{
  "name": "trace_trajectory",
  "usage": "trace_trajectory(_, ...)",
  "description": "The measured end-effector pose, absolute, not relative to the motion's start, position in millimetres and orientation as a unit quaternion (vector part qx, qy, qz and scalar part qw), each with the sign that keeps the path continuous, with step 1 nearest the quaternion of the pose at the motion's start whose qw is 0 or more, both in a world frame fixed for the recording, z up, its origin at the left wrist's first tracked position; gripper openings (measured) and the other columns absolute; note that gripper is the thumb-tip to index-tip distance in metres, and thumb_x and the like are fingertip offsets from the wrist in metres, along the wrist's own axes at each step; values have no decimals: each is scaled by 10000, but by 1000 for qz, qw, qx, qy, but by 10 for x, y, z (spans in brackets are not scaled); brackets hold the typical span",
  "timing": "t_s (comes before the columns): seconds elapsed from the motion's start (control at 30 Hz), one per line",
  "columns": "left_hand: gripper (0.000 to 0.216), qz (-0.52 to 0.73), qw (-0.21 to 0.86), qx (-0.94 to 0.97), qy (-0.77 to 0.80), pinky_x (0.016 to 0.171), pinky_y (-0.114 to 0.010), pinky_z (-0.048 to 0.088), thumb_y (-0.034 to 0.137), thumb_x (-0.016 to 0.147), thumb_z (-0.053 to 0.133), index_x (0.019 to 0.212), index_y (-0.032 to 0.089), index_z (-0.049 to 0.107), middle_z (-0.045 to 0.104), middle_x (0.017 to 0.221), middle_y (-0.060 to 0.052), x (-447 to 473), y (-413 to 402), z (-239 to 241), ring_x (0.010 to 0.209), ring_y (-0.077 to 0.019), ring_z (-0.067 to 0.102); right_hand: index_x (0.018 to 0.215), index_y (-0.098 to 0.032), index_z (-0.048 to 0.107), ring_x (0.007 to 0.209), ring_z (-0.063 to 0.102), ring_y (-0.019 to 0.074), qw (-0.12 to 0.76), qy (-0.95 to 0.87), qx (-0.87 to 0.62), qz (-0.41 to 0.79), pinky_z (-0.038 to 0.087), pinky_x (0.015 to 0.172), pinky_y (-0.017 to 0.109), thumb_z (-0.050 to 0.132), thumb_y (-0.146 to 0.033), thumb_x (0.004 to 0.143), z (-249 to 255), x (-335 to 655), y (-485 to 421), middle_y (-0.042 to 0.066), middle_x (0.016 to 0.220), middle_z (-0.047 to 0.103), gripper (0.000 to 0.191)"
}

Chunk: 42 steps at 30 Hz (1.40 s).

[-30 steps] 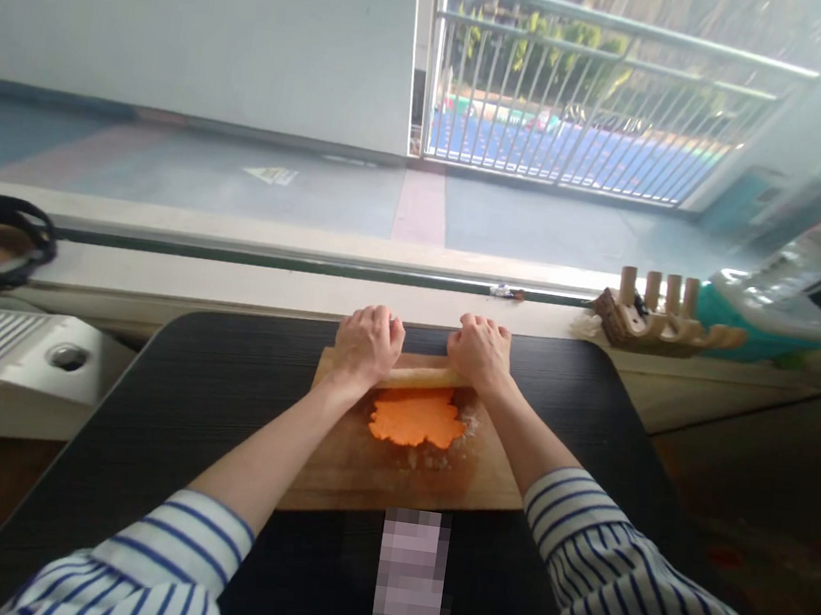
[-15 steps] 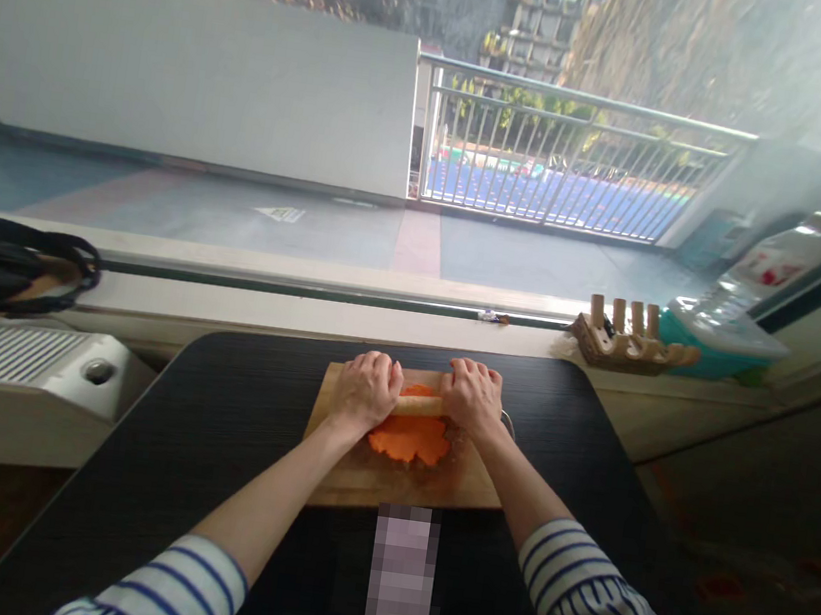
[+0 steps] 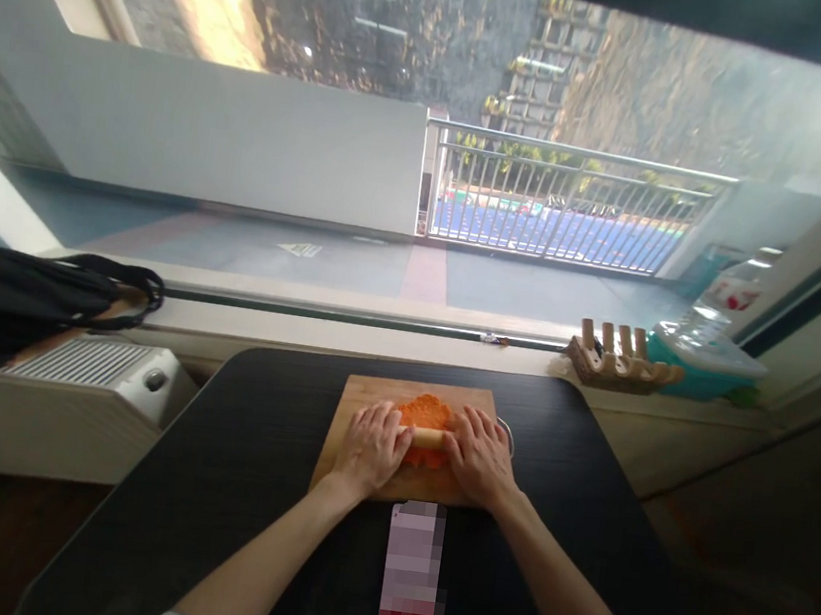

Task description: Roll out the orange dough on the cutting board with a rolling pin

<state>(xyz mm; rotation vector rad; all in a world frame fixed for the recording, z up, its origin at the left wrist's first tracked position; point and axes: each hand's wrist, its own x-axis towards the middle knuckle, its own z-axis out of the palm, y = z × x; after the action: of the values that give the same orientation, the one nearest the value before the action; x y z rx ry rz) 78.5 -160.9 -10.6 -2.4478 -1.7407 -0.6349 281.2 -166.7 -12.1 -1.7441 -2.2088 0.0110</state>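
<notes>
A short wooden rolling pin (image 3: 427,439) lies across a flattened sheet of orange dough (image 3: 425,411) on a wooden cutting board (image 3: 348,405). My left hand (image 3: 372,449) is closed over the pin's left end, and my right hand (image 3: 479,458) over its right end. Both ends of the pin are hidden under my palms and fingers. Dough shows beyond the pin and a smaller strip on the near side. A metal ring handle (image 3: 507,433) sticks out at the board's right edge.
The board rests on a black table (image 3: 248,448). A pixelated phone-like shape (image 3: 410,580) lies in front of it. On the windowsill are a black bag (image 3: 25,297), a wooden rack (image 3: 619,365), a teal box (image 3: 705,367) and a plastic bottle (image 3: 725,299).
Both hands have drawn the rolling pin back toward me over the dough, so more dough shows beyond it and less on the near side. The camera view has tilted up.
</notes>
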Motion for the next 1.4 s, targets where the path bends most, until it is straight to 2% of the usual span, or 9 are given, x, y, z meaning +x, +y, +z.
trace_trajectory(0.13, 335, -243, -27, -785, -569, 997, -461, 404, 405, 917, 380, 991, 163, 600, 614, 1201, -171, 712, -1694, -52, 1162, -301, 547, 1268, -233, 537, 1317, 406, 245, 177, -810, -558, 40, 302, 1067, 433, 501, -472, 900, -131, 2926, -1821, 90, 1385, 520, 440)
trace_trajectory(0.37, 314, -416, -269, -556, -667, 954, -467, 440, 495, 839, 441, 897, 208, 553, 643, 1005, -111, 317, -1701, 67, 1020, -282, 598, 1070, -266, 624, 1157, 559, 221, 179, -830, -527, 41, 276, 1074, 446, 566, -354, 892, -18, 2977, -1812, 45, 1159, 679, 207)
trace_trajectory(0.5, 387, -416, -344, -478, -693, 762, -406, 529, 541, 844, 395, 905, 184, 531, 652, 899, -96, 174, -1770, 38, 866, -244, 652, 1015, -251, 625, 963, 636, 214, 199, -786, -578, 94, 432, 838, 331, 522, -395, 902, 19, 2975, -1702, 49, 994, 706, 210)
trace_trajectory(0.6, 395, -398, -419, -467, -670, 641, -333, 544, 531, 804, 481, 919, 158, 544, 663, 885, -91, 276, -1850, -4, 748, -201, 672, 1010, -254, 603, 834, 648, 208, 241, -719, -625, 183, 433, 691, 295, 487, -437, 897, -30, 2952, -1558, 35, 922, 699, 245)
trace_trajectory(0.7, 409, -388, -451, -470, -652, 637, -325, 545, 506, 762, 568, 965, 151, 549, 661, 955, -111, 473, -1886, -39, 761, -202, 673, 962, -257, 592, 780, 641, 201, 279, -671, -639, 253, 419, 642, 283, 476, -470, 879, -66, 2902, -1398, 18, 862, 693, 256)
trace_trajectory(0.83, 406, -374, -414, -521, -646, 777, -357, 524, 464, 726, 634, 984, 165, 540, 650, 991, -105, 691, -1874, -56, 869, -223, 650, 866, -234, 581, 695, 626, 176, 291, -659, -636, 276, 411, 597, 261, 456, -470, 871, -22, 2826, -1252, 6, 755, 671, 267)
trace_trajectory(0.97, 397, -339, -295, -616, -647, 883, -404, 484, 410, 753, 616, 1044, 154, 534, 618, 1045, -124, 814, -1871, -44, 976, -252, 612, 834, -224, 563, 631, 596, 151, 288, -663, -626, 293, 397, 555, 242, 461, -467, 861, 9, 2788, -1217, -7, 696, 645, 265)
trace_trajectory(1.13, 452, -297, -231, -666, -644, 993, -412, 428, 359, 772, 609, 1157, 139, 522, 584, 1192, -142, 872, -1839, -50, 1145, -268, 548, 785, -224, 550, 635, 573, 150, 277, -669, -625, 291, 371, 552, 241, 476, -498, 847, -30, 2828, -1293, -7, 705, 631, 291)
trace_trajectory(1.4, 749, -170, -152, -747, -625, 1138, -456, 252, 522, 797, 565, 1352, 42, 414, 405, 1443, -229, 880, -1721, -97, 1378, -333, 317, 885, -240, 567, 675, 597, 163, 267, -702, -622, 221, 377, 584, 250, 439, -509, 891, 62, 2914, -1372, -6, 761, 643, 298)
